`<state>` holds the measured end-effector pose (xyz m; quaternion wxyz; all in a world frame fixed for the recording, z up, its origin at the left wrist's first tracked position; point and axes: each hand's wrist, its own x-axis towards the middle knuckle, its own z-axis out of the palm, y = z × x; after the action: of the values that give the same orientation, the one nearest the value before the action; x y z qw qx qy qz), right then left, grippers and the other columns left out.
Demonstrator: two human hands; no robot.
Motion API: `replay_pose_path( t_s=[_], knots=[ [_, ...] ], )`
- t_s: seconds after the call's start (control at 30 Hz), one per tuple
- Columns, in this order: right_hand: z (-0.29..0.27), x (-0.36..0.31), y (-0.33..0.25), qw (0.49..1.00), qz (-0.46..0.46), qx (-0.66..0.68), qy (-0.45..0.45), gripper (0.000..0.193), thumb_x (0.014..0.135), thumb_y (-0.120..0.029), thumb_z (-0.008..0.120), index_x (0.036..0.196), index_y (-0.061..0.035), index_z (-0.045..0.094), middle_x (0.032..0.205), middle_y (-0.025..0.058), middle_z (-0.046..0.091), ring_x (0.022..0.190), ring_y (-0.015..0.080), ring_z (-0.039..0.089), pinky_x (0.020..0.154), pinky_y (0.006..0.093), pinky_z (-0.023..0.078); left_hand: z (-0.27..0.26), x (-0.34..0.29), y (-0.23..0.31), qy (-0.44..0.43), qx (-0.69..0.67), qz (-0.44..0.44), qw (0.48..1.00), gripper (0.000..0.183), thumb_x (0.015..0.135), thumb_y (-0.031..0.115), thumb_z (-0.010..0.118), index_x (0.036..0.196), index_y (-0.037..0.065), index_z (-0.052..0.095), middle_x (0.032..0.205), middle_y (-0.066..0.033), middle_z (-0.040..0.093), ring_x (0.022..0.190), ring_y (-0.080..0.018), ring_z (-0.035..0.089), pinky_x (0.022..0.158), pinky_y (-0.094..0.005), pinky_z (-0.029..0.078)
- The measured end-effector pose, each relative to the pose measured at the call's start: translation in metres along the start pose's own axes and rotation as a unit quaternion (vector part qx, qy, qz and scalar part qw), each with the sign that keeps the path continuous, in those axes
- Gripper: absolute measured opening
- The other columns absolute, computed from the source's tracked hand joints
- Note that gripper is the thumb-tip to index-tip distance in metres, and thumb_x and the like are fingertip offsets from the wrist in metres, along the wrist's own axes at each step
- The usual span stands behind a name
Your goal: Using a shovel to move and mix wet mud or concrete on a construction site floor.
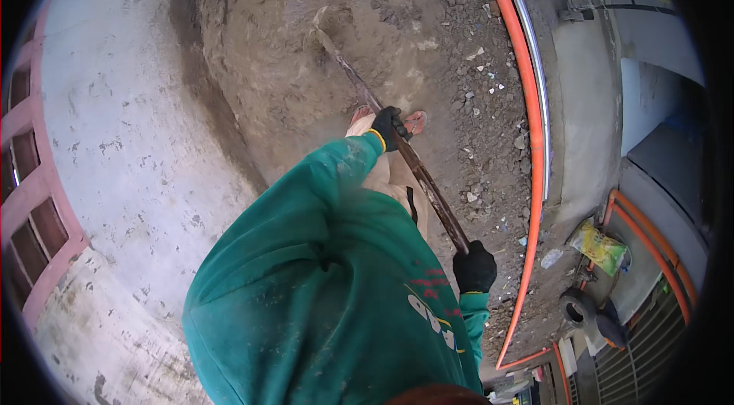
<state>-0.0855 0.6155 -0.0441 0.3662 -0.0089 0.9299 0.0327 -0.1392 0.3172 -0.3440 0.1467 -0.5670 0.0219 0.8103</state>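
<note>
A long wooden-handled tool [436, 195] runs slantwise in front of my body. Its far end, curved and mud-coloured like a hoe's head [319, 20], rests in wet grey-brown mud [267, 45], so its exact shape is hard to make out. My left hand [388, 128], in a black glove with a yellow cuff, is wrapped round the handle about midway. At the near end of the handle, my right hand [475, 267] is closed in a black glove. My feet [415, 123] show just past the left hand.
To the left rises a pale, stained wall [138, 122] with a pink lattice [46, 198]. Rubble [478, 168] lies on the right, beside an orange hose [533, 145] and a grey pipe [541, 84]. Farther right are a yellow-green sack [600, 248] and a tire [579, 307].
</note>
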Motion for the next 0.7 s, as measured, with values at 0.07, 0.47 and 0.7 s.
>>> replay_pose_path(
  t_s=[0.07,0.47,0.7],
  knots=[
    [-0.017,0.004,0.056,0.999,0.001,-0.029,0.041,0.017,0.071,-0.023,0.069,0.081,-0.0127,0.06,0.067,0.0141,0.063,0.066,0.0361,0.065,0.057,0.0485,0.05,0.05,-0.021,-0.047,-0.034,0.019,-0.005,0.999,0.032,0.084,0.025,0.06,0.059,0.018,0.042,0.049,0.0007,0.038,0.045,-0.0217,0.045,0.067,-0.0465,0.049],
    [-0.151,0.131,0.112,0.976,-0.045,-0.184,0.106,0.02,0.072,-0.025,0.072,0.078,-0.0106,0.059,0.067,0.013,0.062,0.063,0.0354,0.064,0.056,0.0475,0.05,0.188,0.07,-0.083,-0.083,-0.13,-0.08,0.985,0.029,0.087,0.026,0.058,0.065,0.016,0.044,0.054,-0.0026,0.04,0.051,-0.0245,0.047,0.064,-0.0501,0.046],
    [-0.193,0.242,0.014,0.972,-0.084,-0.202,0.082,0.017,0.074,-0.024,0.069,0.076,-0.0107,0.058,0.065,0.0125,0.063,0.061,0.0328,0.065,0.053,0.0468,0.05,0.204,0.12,0.026,-0.035,-0.168,0.008,0.985,0.023,0.088,0.021,0.054,0.068,0.016,0.044,0.054,-0.0021,0.041,0.049,-0.0221,0.045,0.061,-0.0486,0.048]
  ],
)
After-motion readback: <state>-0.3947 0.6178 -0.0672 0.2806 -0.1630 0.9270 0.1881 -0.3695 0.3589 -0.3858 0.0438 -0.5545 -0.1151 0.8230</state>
